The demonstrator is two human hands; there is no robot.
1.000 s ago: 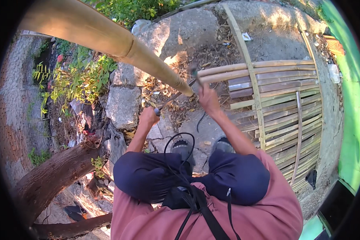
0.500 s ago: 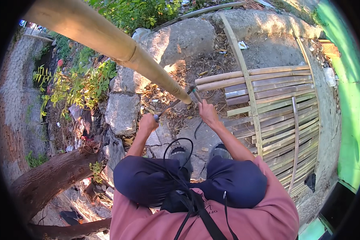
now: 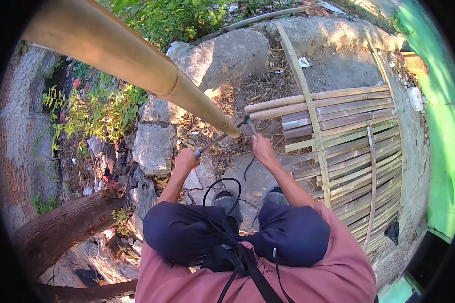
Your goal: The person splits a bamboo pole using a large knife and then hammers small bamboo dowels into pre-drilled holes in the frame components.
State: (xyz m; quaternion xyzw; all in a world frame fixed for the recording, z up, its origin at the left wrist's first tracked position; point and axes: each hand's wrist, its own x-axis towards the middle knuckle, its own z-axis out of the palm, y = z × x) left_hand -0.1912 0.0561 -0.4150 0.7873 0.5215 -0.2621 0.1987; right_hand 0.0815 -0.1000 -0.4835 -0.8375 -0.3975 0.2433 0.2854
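A thick bamboo pole slants in from the upper left, its narrow end low in front of my hands. My left hand is closed round the handle of a long knife. The knife's dark blade runs toward the pole's end and passes partly behind it. My right hand grips a hammer by its handle. The hammer's dark head is close to the far end of the blade, just beyond the pole; whether they touch I cannot tell.
Right of me lies a rack of split bamboo slats with crossing strips. A tree trunk leans at the lower left. Stone blocks, leafy plants and dry leaves surround the pole. A green wall stands at the far right.
The pole's end and both hands sit slightly lower in view. The knife and hammer stay in my hands, the hammer's head still close to the blade's far end.
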